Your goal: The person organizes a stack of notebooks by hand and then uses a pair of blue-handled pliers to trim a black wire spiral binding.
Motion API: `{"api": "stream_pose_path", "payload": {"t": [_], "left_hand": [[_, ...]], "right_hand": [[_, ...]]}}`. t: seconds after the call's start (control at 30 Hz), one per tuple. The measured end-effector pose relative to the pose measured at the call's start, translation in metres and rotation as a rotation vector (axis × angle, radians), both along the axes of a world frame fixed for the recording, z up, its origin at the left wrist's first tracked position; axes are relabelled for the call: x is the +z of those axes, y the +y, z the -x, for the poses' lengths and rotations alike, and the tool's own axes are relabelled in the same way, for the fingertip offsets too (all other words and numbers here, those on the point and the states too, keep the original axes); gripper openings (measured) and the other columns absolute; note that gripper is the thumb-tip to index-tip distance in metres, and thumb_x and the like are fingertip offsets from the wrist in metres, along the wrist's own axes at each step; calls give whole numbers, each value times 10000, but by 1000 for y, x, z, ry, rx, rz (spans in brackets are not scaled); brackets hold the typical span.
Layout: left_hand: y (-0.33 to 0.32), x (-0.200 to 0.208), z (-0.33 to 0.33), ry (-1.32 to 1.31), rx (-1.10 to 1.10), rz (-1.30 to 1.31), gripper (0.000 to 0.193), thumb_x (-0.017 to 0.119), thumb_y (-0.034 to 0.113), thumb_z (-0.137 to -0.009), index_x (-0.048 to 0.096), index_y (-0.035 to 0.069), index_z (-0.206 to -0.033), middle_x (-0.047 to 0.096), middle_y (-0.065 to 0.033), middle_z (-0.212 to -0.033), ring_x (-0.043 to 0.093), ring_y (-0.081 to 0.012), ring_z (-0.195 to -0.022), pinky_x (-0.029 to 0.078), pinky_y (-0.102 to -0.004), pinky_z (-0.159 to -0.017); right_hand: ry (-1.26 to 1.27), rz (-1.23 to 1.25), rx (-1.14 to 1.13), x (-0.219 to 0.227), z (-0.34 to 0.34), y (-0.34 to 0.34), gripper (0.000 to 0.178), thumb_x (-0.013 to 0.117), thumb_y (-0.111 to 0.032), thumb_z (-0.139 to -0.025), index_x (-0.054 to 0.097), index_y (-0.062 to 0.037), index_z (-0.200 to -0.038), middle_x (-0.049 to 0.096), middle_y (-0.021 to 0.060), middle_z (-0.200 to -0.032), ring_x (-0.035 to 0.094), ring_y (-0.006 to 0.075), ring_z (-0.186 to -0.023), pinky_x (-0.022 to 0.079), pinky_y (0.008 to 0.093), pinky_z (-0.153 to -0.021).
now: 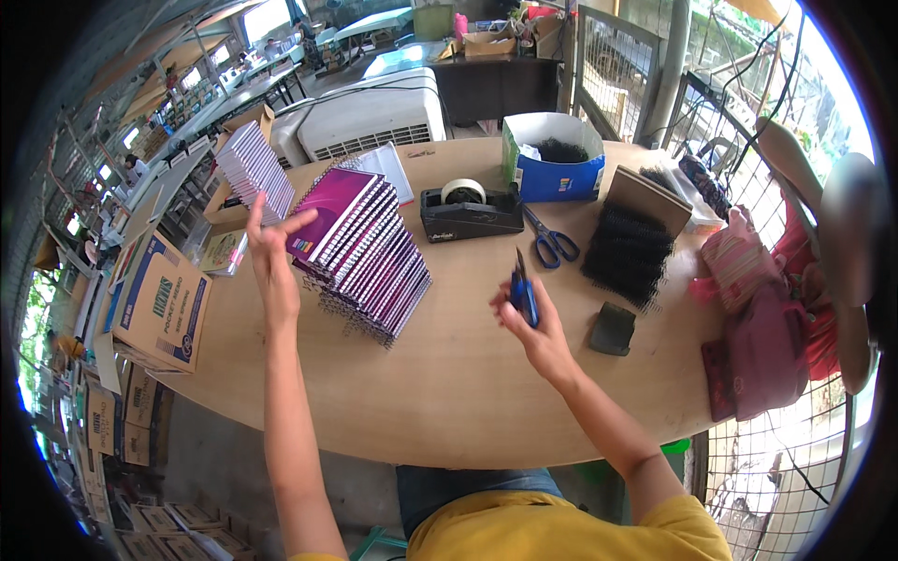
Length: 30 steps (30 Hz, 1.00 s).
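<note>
A tall stack of purple spiral notebooks (372,245) stands on the table, left of centre. Just at its left edge is my left hand (274,271), raised with the fingers spread and holding nothing; whether it touches the top notebook I cannot tell. My right hand (537,335) is over the middle of the table, wrapped around blue-handled pliers (526,297) whose dark, narrow jaws point away from me. Beyond the pliers lie blue-handled scissors (554,245). A black tape dispenser (468,222) with a roll of tape sits behind, between the notebooks and the scissors.
Black wire spirals (629,248) are piled at the right, near a small dark block (612,329). A blue-and-white box (559,178) holds more spirals. Cartons (166,299) and another notebook stack (251,170) stand left. Pink bags (762,346) hang by the right edge.
</note>
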<state>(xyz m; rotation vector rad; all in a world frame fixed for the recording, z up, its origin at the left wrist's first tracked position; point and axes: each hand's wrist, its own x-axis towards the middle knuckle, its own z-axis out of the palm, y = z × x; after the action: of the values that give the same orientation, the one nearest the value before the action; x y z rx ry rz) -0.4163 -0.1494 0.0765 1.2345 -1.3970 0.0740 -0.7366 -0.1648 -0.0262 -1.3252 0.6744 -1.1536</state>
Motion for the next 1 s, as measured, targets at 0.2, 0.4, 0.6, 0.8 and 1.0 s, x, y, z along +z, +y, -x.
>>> {"api": "stream_pose_path", "payload": {"t": [0.2,0.4,0.6,0.8,1.0], "left_hand": [[-19,4,-7,92,-107,-121,341,497,275,-970,694,11,-1058,560,-130,-1277,465,-228,-1238,307,-374,-1067],[-28,4,-10,14,-163,-60,291,545,227,-951,705,-10,-1009,629,-128,-1134,510,-231,-1186,376,-364,-1008],[-31,-7,-10,135,-95,27,293,510,199,-952,689,8,-1082,611,-147,-1204,524,-242,-1177,358,-360,-1038],[-27,-6,-18,77,-175,-94,347,445,202,-969,644,0,-1169,565,-152,-1290,485,-251,-1245,337,-369,-1063],[-30,7,-34,577,-428,-247,563,341,439,-991,439,80,-1412,454,-138,-1416,448,-252,-1282,305,-363,-1092]], "right_hand": [[24,86,-3,17,-47,-47,395,654,-266,-913,465,-32,-1169,621,68,-1010,560,108,-871,469,275,-760],[5,21,21,3,-56,-36,459,633,-348,-914,454,-27,-1189,572,55,-953,535,119,-871,449,295,-784],[213,8,5,-19,-38,-33,464,630,-374,-908,452,-35,-1171,541,46,-865,522,135,-793,448,304,-735],[301,0,19,-44,-38,-40,451,699,-301,-861,457,-42,-1139,564,53,-818,541,144,-720,463,308,-693],[252,94,-81,-27,-53,-36,468,729,-279,-828,455,-39,-1122,595,83,-894,572,165,-739,477,324,-690]]}}
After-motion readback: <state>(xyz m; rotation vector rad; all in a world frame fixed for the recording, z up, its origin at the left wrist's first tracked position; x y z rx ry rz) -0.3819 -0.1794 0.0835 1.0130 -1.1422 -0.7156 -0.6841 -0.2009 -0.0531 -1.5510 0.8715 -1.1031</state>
